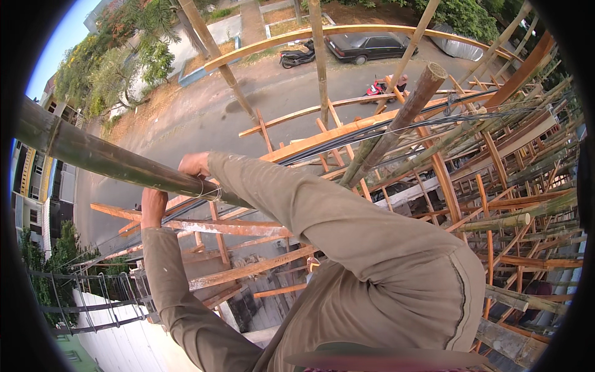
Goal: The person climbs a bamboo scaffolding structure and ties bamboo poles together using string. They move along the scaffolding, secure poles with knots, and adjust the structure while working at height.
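The dark bamboo pole (111, 160) runs slantwise across the scaffold, high above the street, with thin wire (211, 193) looped round it where it meets the frame. The right hand (194, 165) lies curled over its top by the wire, and the left hand (153, 208) reaches up beneath it; its grip I cannot make out. Beyond lie orange timber rails (347, 131), a black car (365, 46) and a motorbike (296, 57).
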Demonstrator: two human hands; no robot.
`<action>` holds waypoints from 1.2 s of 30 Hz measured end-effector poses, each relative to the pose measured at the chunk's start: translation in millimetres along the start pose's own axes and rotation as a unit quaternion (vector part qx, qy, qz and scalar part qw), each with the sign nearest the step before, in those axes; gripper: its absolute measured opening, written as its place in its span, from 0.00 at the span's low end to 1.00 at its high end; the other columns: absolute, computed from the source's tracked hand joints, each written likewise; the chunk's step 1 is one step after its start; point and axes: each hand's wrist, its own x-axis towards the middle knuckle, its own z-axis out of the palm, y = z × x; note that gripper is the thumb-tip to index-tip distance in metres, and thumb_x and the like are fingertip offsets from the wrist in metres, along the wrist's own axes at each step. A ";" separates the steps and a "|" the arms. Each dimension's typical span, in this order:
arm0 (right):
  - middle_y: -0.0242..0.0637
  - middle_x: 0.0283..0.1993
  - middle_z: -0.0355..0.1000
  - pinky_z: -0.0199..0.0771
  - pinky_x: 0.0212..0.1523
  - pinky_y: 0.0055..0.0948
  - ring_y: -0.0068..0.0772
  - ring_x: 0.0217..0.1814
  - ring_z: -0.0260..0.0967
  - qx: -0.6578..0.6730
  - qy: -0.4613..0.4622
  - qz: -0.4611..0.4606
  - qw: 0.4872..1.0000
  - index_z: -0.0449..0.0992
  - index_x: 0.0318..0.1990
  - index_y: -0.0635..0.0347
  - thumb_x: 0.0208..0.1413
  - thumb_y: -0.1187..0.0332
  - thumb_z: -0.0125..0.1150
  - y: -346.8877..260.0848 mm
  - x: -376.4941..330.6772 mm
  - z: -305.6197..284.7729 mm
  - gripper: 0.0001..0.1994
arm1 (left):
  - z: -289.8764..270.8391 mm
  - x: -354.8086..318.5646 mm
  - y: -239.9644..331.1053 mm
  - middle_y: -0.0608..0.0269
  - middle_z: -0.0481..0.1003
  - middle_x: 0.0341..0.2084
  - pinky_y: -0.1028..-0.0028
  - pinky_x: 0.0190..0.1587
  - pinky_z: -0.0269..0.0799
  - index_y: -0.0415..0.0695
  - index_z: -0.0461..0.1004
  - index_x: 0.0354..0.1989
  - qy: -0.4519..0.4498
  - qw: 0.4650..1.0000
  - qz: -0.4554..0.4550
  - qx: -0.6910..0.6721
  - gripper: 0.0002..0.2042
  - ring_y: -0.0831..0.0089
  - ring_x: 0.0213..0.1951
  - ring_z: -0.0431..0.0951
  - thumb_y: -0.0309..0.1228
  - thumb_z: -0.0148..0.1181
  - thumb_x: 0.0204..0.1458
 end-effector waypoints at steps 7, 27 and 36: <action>0.46 0.38 0.79 0.74 0.26 0.49 0.38 0.31 0.77 0.067 0.016 0.002 0.998 0.82 0.38 0.68 0.49 0.71 0.63 9.9 4.8 2.1 0.11 | 22.3 11.2 -13.1 0.52 0.74 0.42 0.56 0.52 0.67 0.42 0.75 0.45 -0.006 0.994 0.039 0.098 0.10 0.51 0.49 0.73 0.28 0.53 0.57; 0.33 0.36 0.71 0.72 0.48 0.36 0.32 0.43 0.70 0.378 0.152 0.085 0.909 0.74 0.40 0.58 0.67 0.69 0.49 10.8 -58.3 -8.2 0.07 | 16.6 -24.8 117.3 0.59 0.80 0.46 0.64 0.58 0.73 0.37 0.76 0.53 0.121 0.864 -0.215 -0.439 0.21 0.68 0.49 0.79 0.28 0.71 0.50; 0.37 0.41 0.72 0.71 0.53 0.40 0.36 0.47 0.69 0.391 0.170 0.036 0.904 0.73 0.45 0.61 0.65 0.74 0.47 19.7 -84.8 -11.3 0.07 | 23.2 -20.2 115.8 0.59 0.81 0.44 0.69 0.50 0.78 0.36 0.75 0.54 0.121 0.812 -0.215 -0.529 0.26 0.71 0.47 0.80 0.22 0.76 0.45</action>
